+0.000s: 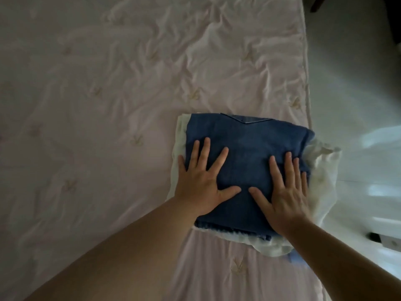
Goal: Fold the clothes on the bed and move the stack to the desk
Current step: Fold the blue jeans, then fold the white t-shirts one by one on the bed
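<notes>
Folded blue jeans (249,144) lie on top of a folded white garment (325,170), and the two make a small stack near the right edge of the bed (108,94). My left hand (201,181) lies flat on the left part of the jeans with its fingers spread. On the right part rests my right hand (286,192), also flat and spread. Neither hand grips the cloth. The white garment sticks out under the jeans on the left, right and near sides. A bit of light blue cloth (293,258) peeks out at the stack's near corner.
The bed has a wrinkled pale pink cover with small embroidered bows. Its right edge (308,94) runs close to the stack, with pale floor (358,83) beyond. A small dark object (374,236) lies on the floor at the right. Dark furniture (390,14) stands at the top right.
</notes>
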